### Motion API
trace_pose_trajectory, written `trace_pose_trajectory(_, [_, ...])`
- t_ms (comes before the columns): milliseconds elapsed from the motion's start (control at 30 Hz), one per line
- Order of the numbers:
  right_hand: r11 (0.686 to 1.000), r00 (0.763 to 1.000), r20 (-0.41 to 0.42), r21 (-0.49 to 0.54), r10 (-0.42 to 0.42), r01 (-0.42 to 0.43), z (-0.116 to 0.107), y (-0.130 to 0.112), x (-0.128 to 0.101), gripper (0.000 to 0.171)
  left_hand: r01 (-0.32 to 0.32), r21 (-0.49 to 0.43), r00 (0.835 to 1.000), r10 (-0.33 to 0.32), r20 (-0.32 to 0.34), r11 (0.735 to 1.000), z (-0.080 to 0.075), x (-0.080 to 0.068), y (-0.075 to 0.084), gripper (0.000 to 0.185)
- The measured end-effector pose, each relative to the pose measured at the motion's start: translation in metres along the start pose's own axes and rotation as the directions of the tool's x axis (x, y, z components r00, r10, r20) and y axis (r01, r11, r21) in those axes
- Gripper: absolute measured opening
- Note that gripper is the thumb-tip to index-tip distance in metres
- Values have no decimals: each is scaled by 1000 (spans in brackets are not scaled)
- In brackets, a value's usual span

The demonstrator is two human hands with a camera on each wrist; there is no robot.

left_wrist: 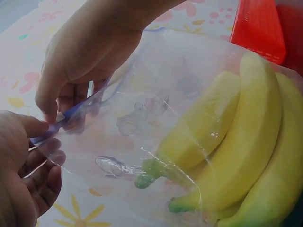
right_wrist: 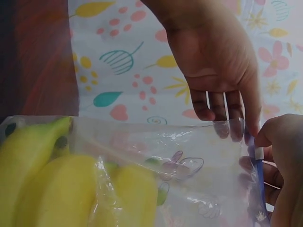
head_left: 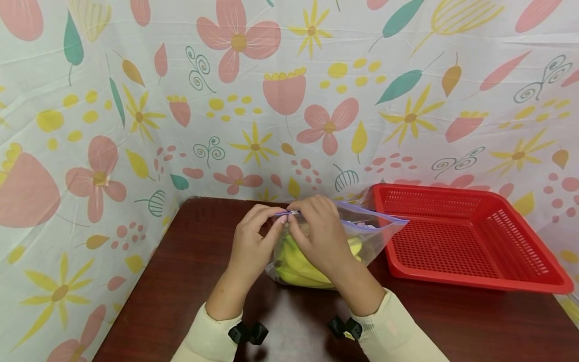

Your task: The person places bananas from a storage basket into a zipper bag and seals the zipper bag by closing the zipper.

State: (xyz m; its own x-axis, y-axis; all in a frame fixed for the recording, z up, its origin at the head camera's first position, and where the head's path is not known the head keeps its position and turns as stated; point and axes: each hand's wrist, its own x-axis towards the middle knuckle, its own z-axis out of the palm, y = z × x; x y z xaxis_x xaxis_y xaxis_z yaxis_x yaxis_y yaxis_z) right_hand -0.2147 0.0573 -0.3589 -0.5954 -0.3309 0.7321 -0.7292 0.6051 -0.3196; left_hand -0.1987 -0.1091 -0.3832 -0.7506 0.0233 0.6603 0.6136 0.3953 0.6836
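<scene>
A clear zip bag [head_left: 373,231] with a purple-blue zip edge stands on the table, holding several yellow bananas [head_left: 298,264]. At the left end of its zip, my left hand [head_left: 253,241] pinches the corner between thumb and fingers. Right beside it, my right hand [head_left: 321,234] pinches the small white slider [right_wrist: 259,153] on the zip. The right part of the bag's mouth gapes a little in the head view. In the left wrist view the bananas [left_wrist: 246,137] show through the plastic, which bears faint printed drawings.
A red plastic basket [head_left: 481,281] with a mesh bottom stands on the right of the table. The dark brown table [head_left: 181,281] meets a flower-patterned cloth [head_left: 280,125] at the back and left. Both wrists wear small black cameras.
</scene>
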Motion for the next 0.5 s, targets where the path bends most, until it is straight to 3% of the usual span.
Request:
trace_pose_trajectory(233, [1000, 1000, -8, 12, -22, 22, 1, -1, 0, 12, -8, 10, 1000, 8, 9, 1000, -2, 0, 1, 14])
trace_pose_trajectory(500, [999, 999, -17, 20, -28, 29, 2, 0, 1, 14, -67, 25, 998, 67, 21, 997, -1, 0, 3, 12])
